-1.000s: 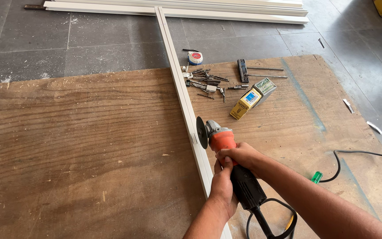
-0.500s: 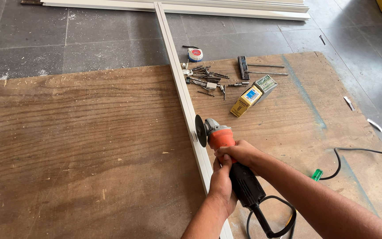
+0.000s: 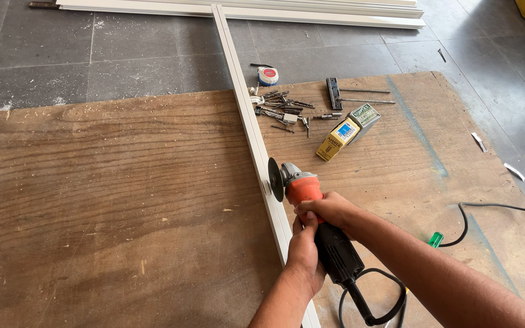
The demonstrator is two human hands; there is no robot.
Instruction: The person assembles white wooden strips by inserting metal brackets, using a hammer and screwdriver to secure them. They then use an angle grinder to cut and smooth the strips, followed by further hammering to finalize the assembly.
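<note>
From the head view, both hands grip the angle grinder: the right hand has its fingers curled tight round the orange neck, and the left hand wraps the black body just behind it. The cutting disc stands upright at the grinder's far end, touching the right edge of the long white strip (which runs away from the person across the plywood board), so the tool's long axis lies slightly angled to the strip, the right hand nearer the disc

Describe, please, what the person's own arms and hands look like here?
Both forearms are bare as far as the picture shows: no sleeves, gloves, watch or rings visible. The left hand and right hand are uncovered, with short nails.
</note>
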